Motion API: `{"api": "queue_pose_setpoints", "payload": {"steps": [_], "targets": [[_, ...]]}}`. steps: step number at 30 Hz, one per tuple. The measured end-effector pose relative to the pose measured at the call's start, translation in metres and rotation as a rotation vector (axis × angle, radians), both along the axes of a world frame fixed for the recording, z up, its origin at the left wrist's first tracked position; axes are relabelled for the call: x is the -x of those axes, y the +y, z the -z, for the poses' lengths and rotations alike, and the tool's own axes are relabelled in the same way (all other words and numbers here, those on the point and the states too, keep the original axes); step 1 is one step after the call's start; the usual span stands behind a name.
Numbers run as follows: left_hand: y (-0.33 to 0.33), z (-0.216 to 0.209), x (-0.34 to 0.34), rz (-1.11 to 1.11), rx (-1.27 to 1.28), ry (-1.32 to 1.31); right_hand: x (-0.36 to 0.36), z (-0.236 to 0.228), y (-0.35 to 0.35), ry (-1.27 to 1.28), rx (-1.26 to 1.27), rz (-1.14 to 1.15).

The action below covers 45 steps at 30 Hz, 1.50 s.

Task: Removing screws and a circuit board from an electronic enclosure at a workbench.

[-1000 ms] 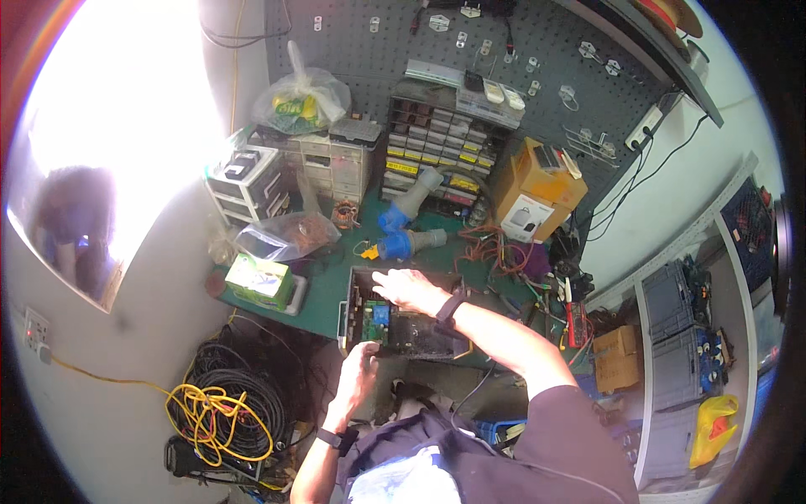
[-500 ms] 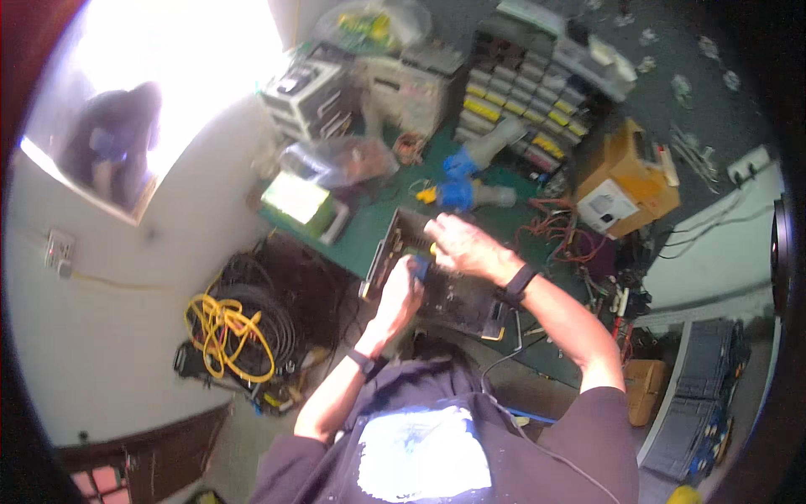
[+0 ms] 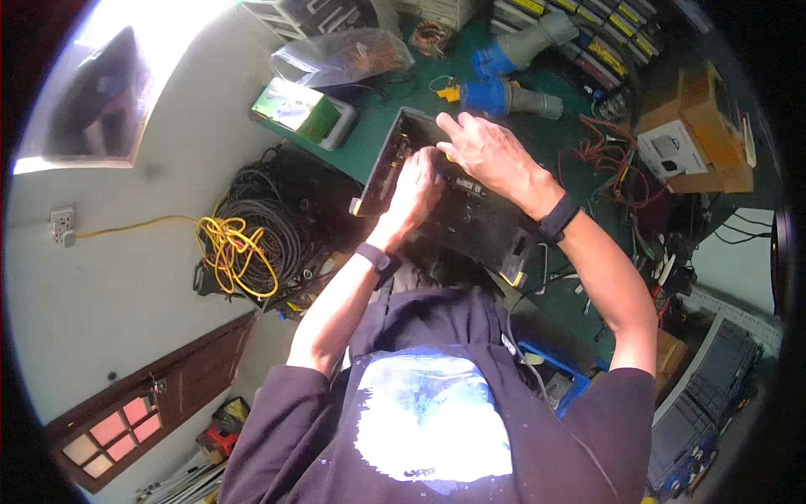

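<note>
An open black metal case (image 3: 478, 227) sits on the near edge of the green bench, with small parts along its left inner wall. My left hand (image 3: 416, 191) reaches into the case by that wall. Its fingers are closed together, and whatever they pinch is hidden. Just to the right, my right hand (image 3: 504, 164) is bent over the case with curled fingers. A bit of yellow shows under its fingertips, too small to name. A pale connector-like part (image 3: 468, 185) shows on the case's inside below my right hand.
Blue-and-grey industrial plugs (image 3: 495, 97) lie beyond the case on the bench (image 3: 382, 126). A green-and-white box (image 3: 294, 109) stands back left, a cardboard box (image 3: 693, 143) at right. Red wires (image 3: 617, 155) spread nearby. Coiled black cable with yellow cord (image 3: 231, 244) lies left.
The view has tilted, so the bench and case appear higher. My left hand has moved closer to my right hand inside the case, and the blue thing by its fingers no longer shows.
</note>
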<state>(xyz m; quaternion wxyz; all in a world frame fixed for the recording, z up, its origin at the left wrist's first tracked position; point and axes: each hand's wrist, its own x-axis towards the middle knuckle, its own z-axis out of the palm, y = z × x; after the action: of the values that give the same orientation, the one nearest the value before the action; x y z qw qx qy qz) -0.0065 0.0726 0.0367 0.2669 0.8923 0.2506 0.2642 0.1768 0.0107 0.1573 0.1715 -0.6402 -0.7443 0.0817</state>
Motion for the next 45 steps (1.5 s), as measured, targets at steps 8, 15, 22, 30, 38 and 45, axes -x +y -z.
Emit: {"api": "queue_pose_setpoints", "payload": {"steps": [8,15,22,30,38,45], "targets": [[0.012,0.014,-0.021,0.018,-0.015,0.061,-0.002,0.014,-0.002,0.084,-0.133,-0.081],[0.012,0.026,-0.029,-0.013,-0.065,0.189,-0.009,0.010,0.002,0.073,-0.227,-0.115],[0.003,0.016,-0.032,-0.063,0.022,0.217,-0.017,0.013,0.000,0.086,-0.235,-0.173],[0.002,0.025,-0.033,-0.120,0.065,0.322,-0.013,0.013,0.004,0.095,-0.194,-0.150],[-0.001,0.024,-0.037,-0.110,-0.037,0.224,-0.016,0.012,0.004,0.165,-0.258,-0.204],[0.003,0.025,-0.016,0.022,0.016,0.151,-0.015,0.011,0.003,0.130,-0.086,-0.057]]}}
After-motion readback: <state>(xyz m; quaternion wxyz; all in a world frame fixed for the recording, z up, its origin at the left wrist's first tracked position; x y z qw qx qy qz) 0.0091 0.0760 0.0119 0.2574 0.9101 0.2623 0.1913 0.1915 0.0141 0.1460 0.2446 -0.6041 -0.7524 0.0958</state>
